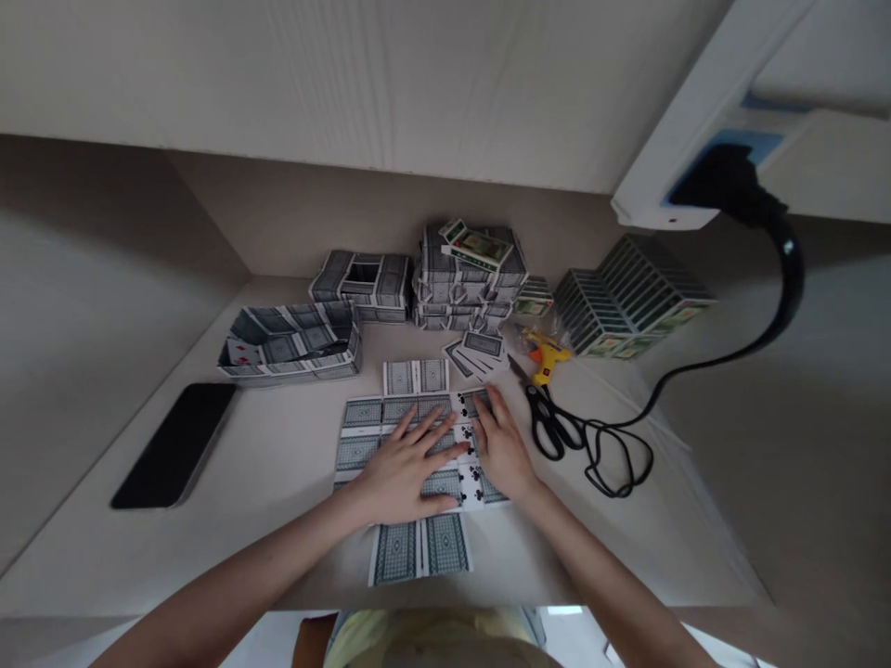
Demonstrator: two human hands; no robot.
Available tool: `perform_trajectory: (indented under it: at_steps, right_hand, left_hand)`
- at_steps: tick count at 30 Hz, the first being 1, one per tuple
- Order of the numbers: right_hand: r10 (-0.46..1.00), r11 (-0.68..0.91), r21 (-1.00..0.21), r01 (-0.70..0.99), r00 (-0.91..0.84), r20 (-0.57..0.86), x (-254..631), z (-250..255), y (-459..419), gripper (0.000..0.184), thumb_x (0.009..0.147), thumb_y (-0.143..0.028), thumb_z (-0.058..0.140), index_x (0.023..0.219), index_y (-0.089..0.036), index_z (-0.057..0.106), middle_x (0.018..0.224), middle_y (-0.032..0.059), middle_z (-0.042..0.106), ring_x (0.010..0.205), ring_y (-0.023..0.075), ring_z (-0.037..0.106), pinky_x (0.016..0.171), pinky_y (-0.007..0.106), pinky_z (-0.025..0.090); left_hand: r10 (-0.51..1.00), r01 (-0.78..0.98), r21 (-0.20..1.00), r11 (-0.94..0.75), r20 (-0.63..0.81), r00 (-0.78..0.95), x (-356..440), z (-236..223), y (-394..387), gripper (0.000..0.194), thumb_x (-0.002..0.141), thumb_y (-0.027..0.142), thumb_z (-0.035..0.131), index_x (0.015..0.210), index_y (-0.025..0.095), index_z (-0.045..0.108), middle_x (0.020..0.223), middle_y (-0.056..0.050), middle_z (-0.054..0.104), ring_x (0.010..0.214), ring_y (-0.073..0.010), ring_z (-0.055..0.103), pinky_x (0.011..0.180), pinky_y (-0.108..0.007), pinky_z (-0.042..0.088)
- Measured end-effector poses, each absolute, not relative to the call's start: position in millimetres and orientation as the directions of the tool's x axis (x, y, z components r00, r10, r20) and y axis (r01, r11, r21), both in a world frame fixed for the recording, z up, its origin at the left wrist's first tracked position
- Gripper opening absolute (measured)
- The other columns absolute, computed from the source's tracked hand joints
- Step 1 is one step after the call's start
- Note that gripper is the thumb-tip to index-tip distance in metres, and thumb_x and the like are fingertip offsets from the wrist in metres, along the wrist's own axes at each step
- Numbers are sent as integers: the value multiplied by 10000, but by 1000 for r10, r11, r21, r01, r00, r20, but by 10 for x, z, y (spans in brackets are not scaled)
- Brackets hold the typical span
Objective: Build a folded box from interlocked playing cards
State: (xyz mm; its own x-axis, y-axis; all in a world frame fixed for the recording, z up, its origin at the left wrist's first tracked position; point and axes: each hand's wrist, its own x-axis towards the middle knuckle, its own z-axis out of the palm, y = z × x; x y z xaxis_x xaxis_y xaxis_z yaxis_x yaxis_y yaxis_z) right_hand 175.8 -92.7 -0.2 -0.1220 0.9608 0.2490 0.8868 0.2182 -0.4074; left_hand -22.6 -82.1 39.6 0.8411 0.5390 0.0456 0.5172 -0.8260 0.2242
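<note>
Playing cards are joined into a flat cross-shaped sheet (358,454) on the table, mostly with grey patterned backs up. My left hand (409,464) lies spread and flat across the middle of the sheet. Over its right side is my right hand (502,450), fingers stretched out and pressing on cards there. Between the hands runs a strip of white card faces (471,487) showing black clubs. Two card backs (420,547) extend toward me, and another pair (416,377) extends away. A fanned group of loose cards (479,353) lies just beyond my right hand.
Boxes built from cards (292,348) stand at the back, one open-topped. Stacked card packs (630,297) fill the right rear. A yellow glue gun (547,357), black scissors (553,422) and a power cord (630,487) lie right; a phone (175,445) lies left.
</note>
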Motion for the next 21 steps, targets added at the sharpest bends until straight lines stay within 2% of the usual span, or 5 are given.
perform_trajectory:
  at_steps: [3,9,12,16,21]
  right_hand:
    - [962,225,-389,894,-140,234,1710,-30,-928,459,875,-225,299,1318,-108,325,1416,137,229,1319,246,130,1028,468,269]
    - [965,207,-365,908,-127,231,1642,-11,-949,470,857,-174,326,1323,-114,319,1424,130,216,1326,257,78,1038,492,237]
    - [961,231,-396,889,-146,234,1702,-2,-930,457,862,-224,340,1309,-127,347,1424,130,215,1320,258,120,1025,486,268]
    - [965,182,-423,888,-78,251,1833,-35,-880,508,863,-308,353,1321,-94,310,1395,165,269,1303,253,193,1013,481,289]
    - [964,197,-412,890,-99,246,1890,-74,-843,501,873,-306,324,1308,-58,325,1366,182,322,1293,235,229,1023,455,285]
  left_hand:
    - [544,522,226,-822,44,838,-222,405,-827,661,775,630,320,1333,277,277,1458,-27,99,1327,-280,62,1054,-514,37]
    - [543,520,221,-825,56,838,-221,413,-830,653,770,630,334,1319,276,310,1454,-23,122,1326,-279,76,1057,-509,34]
    - [545,521,221,-825,66,836,-224,409,-826,653,767,627,348,1320,283,307,1452,-14,134,1325,-281,78,1056,-511,38]
    - [532,507,229,-831,58,845,-232,417,-822,645,772,624,341,1324,295,295,1442,2,179,1326,-275,80,1056,-515,32]
    - [498,475,241,-846,42,866,-244,431,-820,592,801,588,325,1315,295,312,1417,5,258,1325,-255,106,1057,-516,0]
